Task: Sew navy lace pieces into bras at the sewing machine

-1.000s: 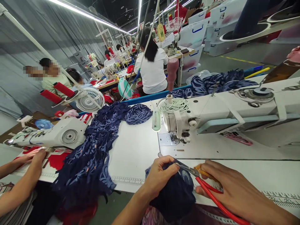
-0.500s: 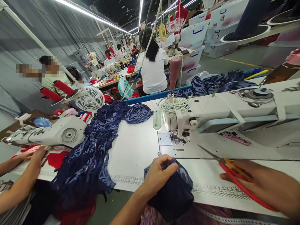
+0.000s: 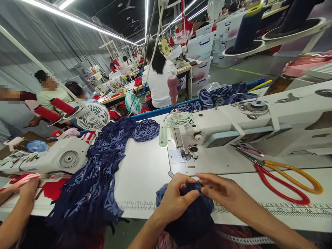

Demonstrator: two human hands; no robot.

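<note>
At the table's front edge my left hand [image 3: 177, 197] is closed on a navy patterned fabric piece [image 3: 189, 221], which hangs over the edge. My right hand [image 3: 220, 190] pinches the same piece at its upper edge, close to my left fingers. Scissors [image 3: 261, 164] with one red and one orange handle lie on the table to the right, apart from both hands. Just beyond my hands stands the white sewing machine [image 3: 233, 121], its needle area [image 3: 185, 152] over a metal plate.
A long heap of navy fabric [image 3: 101, 166] spreads over the table at left, with a rounded patterned piece [image 3: 146, 130] beside it. A co-worker's hands [image 3: 28, 186] are at another machine [image 3: 59, 152], near red fabric. A printed ruler [image 3: 137, 205] runs along the front edge.
My right hand has let go of the scissors, which now lie on the table, and has moved left onto the fabric. My left hand keeps its hold. The view has shifted slightly.
</note>
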